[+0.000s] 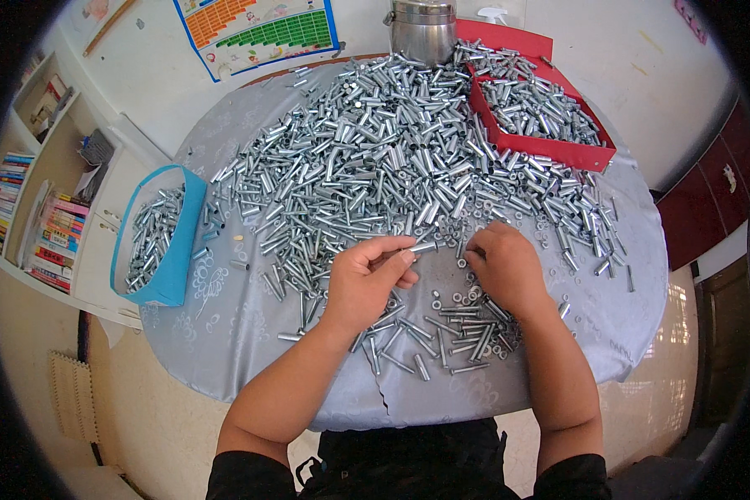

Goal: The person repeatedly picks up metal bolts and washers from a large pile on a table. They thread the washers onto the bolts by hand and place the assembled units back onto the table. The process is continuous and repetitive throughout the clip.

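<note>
Bolt [425,247] pinched in your left hand [368,273] points toward your right hand [507,265], whose grip I can't tell.

Fasteners [358,158] lie on the table [192,350], right of a bin [171,282], before a box [550,150].

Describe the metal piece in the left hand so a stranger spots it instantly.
On the round table, find the big metal pile. Over its near side, the left hand pinches the metal piece by one end; the pile lies loose.
</note>
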### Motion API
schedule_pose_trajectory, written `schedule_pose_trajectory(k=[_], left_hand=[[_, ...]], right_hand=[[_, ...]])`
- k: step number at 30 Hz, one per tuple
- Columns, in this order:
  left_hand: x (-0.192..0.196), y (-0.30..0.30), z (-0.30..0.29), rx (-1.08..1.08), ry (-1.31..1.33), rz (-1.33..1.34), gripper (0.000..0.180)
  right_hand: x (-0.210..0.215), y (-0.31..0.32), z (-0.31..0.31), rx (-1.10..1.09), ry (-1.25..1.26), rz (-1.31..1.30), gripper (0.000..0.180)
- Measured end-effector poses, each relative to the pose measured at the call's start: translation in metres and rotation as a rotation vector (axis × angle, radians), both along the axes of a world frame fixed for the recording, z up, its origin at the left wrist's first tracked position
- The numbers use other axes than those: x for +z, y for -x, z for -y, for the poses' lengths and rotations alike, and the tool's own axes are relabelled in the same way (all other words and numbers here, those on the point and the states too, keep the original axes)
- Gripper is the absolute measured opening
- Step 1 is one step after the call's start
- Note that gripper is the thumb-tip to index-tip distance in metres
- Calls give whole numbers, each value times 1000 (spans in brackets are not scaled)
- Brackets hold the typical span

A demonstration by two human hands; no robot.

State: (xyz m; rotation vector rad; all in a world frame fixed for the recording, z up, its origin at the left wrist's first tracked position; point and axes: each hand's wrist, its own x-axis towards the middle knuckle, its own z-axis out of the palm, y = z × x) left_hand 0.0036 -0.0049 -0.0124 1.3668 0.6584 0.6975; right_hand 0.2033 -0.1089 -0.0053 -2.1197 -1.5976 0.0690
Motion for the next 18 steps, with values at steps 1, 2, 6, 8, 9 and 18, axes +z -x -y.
schedule_pose_trajectory(k=[1,2,6,8,9,18], left_hand=[[0,0,0,-3,1,-1,22],[-1,0,0,-2,0,-1,22],[0,0,0,-6,-1,-11,22],[0,1,0,-8,3,-11,22],[0,0,0,-12,7,-7,22],[3,1,1,-12,-5,-16,21]], right_hand=[[0,0,0,9,-10,1,14],[0,0,0,19,-21,3,13],[7,2,-2,35,-181,-487,11],[12,10,-4,16,-203,-793,11],[12,11,-3,30,-187,-826,10],[11,16,-4,103,-135,-1073,9]])
